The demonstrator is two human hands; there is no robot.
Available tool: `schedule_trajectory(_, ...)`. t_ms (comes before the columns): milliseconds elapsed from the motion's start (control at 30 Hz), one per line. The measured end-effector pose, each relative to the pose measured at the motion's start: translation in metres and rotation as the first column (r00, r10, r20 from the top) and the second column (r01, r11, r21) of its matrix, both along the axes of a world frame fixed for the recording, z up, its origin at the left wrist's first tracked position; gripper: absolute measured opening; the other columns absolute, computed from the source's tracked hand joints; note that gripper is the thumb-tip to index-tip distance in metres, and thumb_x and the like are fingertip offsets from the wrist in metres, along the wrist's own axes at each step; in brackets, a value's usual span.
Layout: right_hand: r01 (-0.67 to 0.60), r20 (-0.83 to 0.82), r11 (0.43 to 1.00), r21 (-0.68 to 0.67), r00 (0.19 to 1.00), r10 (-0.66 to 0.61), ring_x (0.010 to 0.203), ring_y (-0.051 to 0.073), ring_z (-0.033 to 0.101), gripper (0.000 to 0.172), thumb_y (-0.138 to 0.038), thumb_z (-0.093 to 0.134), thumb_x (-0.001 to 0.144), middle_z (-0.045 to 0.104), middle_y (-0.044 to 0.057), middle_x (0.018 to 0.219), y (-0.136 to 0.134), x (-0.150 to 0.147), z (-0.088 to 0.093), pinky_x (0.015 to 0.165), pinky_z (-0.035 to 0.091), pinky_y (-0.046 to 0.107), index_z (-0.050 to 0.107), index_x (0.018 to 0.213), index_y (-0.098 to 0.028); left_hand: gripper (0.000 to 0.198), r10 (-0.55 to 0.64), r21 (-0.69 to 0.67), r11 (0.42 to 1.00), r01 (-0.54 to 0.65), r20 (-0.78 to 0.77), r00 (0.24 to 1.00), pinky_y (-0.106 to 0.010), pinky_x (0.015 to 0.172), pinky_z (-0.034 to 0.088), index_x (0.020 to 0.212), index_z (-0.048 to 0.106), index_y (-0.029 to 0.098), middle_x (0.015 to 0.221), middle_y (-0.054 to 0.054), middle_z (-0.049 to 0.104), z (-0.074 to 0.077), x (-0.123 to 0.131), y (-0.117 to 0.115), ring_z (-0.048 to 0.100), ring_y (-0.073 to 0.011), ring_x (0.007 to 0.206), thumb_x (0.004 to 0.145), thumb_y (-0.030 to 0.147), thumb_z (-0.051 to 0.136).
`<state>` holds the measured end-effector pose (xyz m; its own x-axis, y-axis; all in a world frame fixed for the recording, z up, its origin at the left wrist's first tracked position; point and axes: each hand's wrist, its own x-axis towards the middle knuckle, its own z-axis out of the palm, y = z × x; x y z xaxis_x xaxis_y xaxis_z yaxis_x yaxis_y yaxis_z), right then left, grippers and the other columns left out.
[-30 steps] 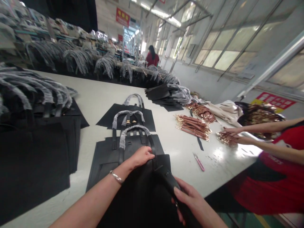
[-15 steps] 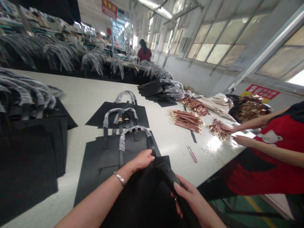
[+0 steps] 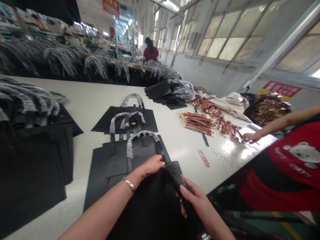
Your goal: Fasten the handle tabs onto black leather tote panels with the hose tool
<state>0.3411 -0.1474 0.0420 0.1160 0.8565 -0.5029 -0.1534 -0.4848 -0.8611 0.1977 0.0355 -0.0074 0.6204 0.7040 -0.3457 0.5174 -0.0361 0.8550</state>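
Note:
A black handbag (image 3: 150, 203) stands nearest me, with a plastic-wrapped handle (image 3: 142, 132) arching above its top edge. My left hand (image 3: 153, 164), a silver bracelet on its wrist, is closed on the bag's top edge beside the right foot of that handle. My right hand (image 3: 193, 193) is wrapped round a black strip-like part (image 3: 176, 175) at the bag's right side, its thumb on top. A small stud shows on this part; its lower end is hidden. Behind it lie more flat black bag pieces (image 3: 100, 166) with wrapped handles and gold fittings.
Stacked black bags (image 3: 37, 156) fill the table's left side, and another pile (image 3: 170, 95) lies at the back. Brown straps with gold clasps (image 3: 197, 123) and pink-handled snips (image 3: 204, 158) are on the right. A co-worker's hand (image 3: 251, 137) touches the straps.
The strip-like part has shifted closer to my left hand, and my right hand has moved slightly with it. One of the co-worker's hands has left view; the brown straps there are spread out more.

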Motion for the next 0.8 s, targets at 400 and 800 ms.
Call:
schedule_trajectory(400, 0.044, 0.029, 0.999, 0.023, 0.999, -0.045, 0.046, 0.008, 0.057, 0.064, -0.049, 0.061, 0.084, 0.062, 0.0, 0.082, 0.015, -0.003, 0.015, 0.041, 0.046, 0.02, 0.042, 0.14, -0.024, 0.028, 0.054, -0.228, 0.973, -0.025, 0.122, 0.991, -0.025, 0.049, 0.02, 0.061, 0.04, 0.02, 0.053, 0.006, 0.036, -0.001, -0.007, 0.0, 0.03, -0.0091, 0.048, 0.067, 0.044, 0.053)
schedule_trajectory(800, 0.116, 0.066, 0.992, 0.047, 0.991, -0.119, 0.046, 0.008, 0.057, 0.068, -0.05, 0.062, 0.083, 0.062, 0.001, 0.084, 0.009, 0.009, 0.013, 0.042, 0.047, 0.02, 0.039, 0.141, -0.023, 0.026, 0.026, -0.139, 0.99, -0.011, 0.108, 0.994, -0.025, 0.051, 0.022, 0.064, 0.04, 0.02, 0.058, 0.005, 0.035, -0.001, -0.007, -0.001, 0.032, -0.0104, 0.054, 0.07, 0.043, 0.049)
